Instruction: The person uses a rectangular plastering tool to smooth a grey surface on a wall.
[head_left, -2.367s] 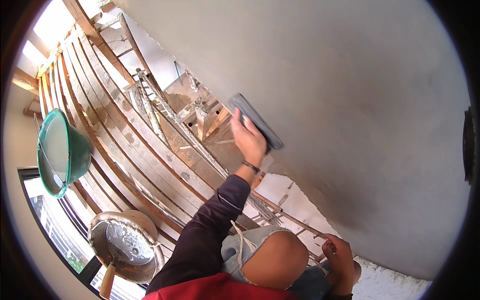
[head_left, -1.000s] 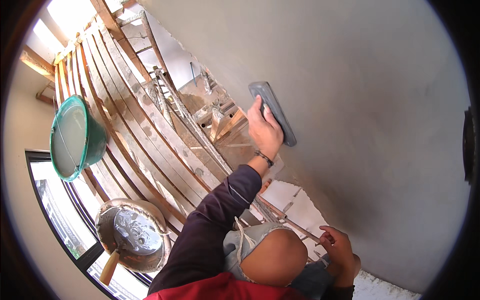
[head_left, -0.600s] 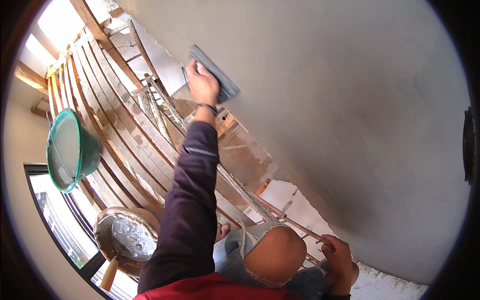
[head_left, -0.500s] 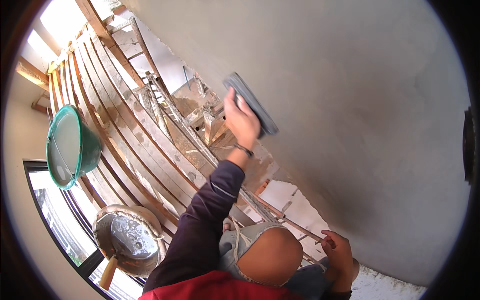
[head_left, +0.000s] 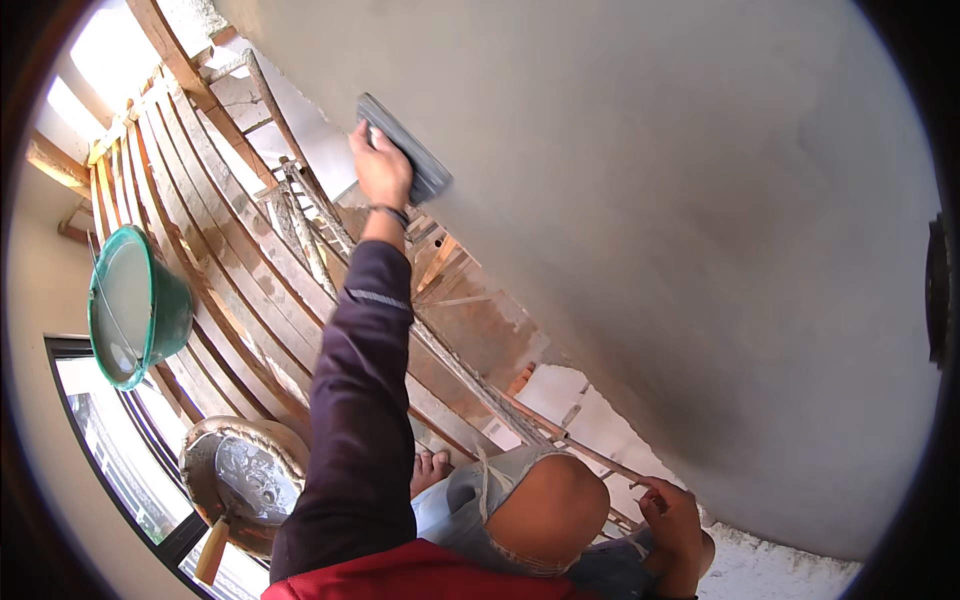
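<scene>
My left hand [head_left: 384, 172] is closed around the back of a grey plastering float [head_left: 412, 150], its face against the smooth grey plastered wall [head_left: 650, 200] near the wall's left edge. A dark band circles that wrist, below it a dark sleeve. My right hand [head_left: 672, 520] is beside my bent knee [head_left: 550, 510], its fingers curled. A thin pole [head_left: 585, 450] of the scaffold runs up to its fingertips; whether they grip it cannot be made out.
On the slatted plank platform [head_left: 225, 240] at left stand a green bucket [head_left: 172, 315] of cloudy water and a mortar-crusted tub [head_left: 285, 440] with wet grey mix and a wooden-handled tool [head_left: 212, 552]. Scaffold poles and gaps between planks open onto a lower floor [head_left: 470, 340].
My left hand has swept the float up and to the left along the wall, with the arm stretched farther out. My right hand has stayed almost in place.
</scene>
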